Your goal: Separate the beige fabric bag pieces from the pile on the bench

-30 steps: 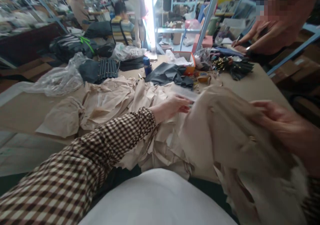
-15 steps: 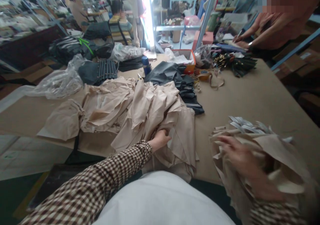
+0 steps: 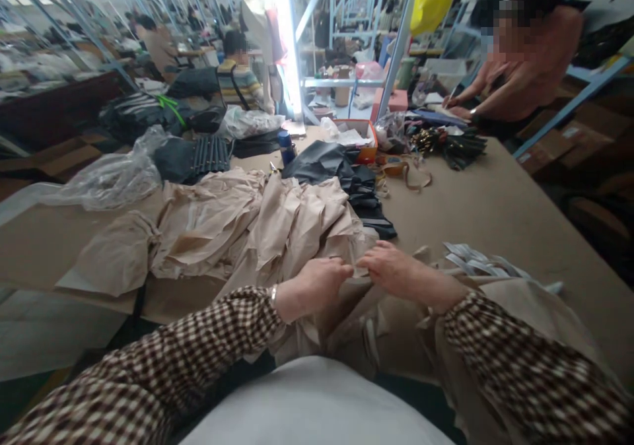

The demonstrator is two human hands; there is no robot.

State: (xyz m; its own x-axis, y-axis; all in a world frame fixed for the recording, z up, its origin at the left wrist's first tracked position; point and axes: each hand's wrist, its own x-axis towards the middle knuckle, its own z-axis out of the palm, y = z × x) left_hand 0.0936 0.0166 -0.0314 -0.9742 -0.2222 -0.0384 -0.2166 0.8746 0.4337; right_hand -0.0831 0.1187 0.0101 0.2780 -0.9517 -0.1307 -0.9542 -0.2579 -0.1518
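Both hands meet at the table's near edge over beige fabric. My left hand (image 3: 317, 286) is closed, its fingers pinching the edge of a beige fabric piece (image 3: 341, 323) that hangs down below. Close beside it, my right hand (image 3: 396, 270) is closed on the same piece, thumb and fingertips together. To the left lies a spread pile of beige cut fabric (image 3: 292, 227), its layers overlapping. Under and beyond my right forearm is a second beige bundle (image 3: 520, 300) with whitish strips (image 3: 480, 260) along its top, partly hanging over the edge.
Dark fabric pieces (image 3: 321, 161) lie behind the beige pile, near a blue can (image 3: 286, 146) and an orange box (image 3: 364, 142). Clear plastic (image 3: 113, 174) covers the left side. A co-worker (image 3: 535, 68) writes at the far right, beside a dark bundle (image 3: 460, 148).
My right hand has moved left from the right-hand bundle to beside my left hand. The left hand has shifted slightly, and both now grip a fabric piece. The view has tilted up.
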